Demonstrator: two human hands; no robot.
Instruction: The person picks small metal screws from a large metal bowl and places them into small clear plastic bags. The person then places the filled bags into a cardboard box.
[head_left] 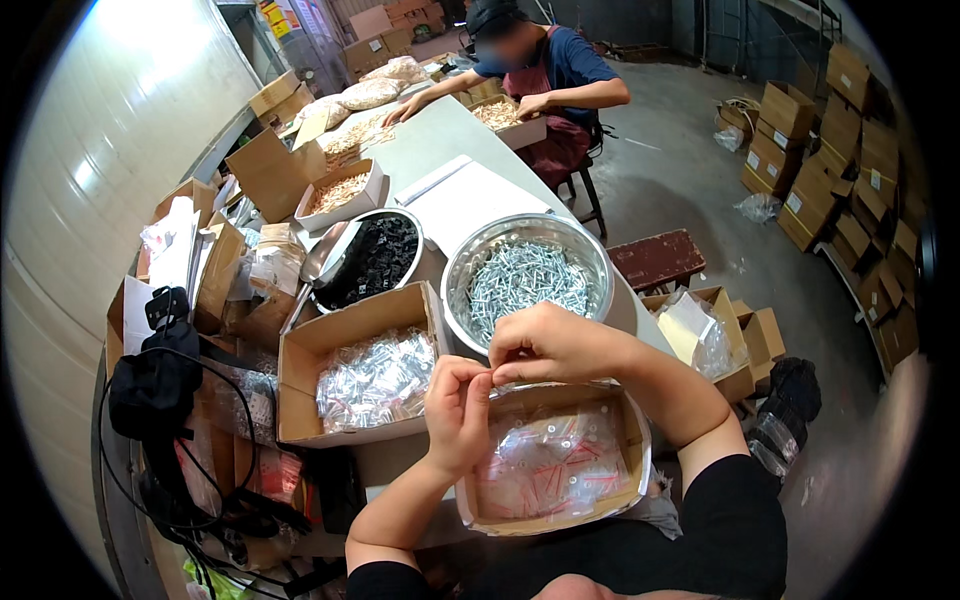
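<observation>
My left hand (460, 405) and my right hand (550, 345) meet, fingertips pinched together. Whatever they pinch is too small and too covered by fingers to make out. Just below them is an open cardboard box (640, 445) of flat clear plastic bags (560, 460) with red strips. Beyond my right hand stands a round metal bowl (603, 280) full of silvery screws (525, 285). Left of my left hand, a larger cardboard box (297, 375) holds a heap of clear bags (375, 380) with small parts inside.
A bowl of black pieces (375, 260) with a metal scoop (335, 250) sits farther left. Behind it is a box of tan pieces (340, 195). Across the table a person (560, 80) handles tan pieces. Black cables and a bag (150, 395) hang at left; a stool (655, 258) stands right.
</observation>
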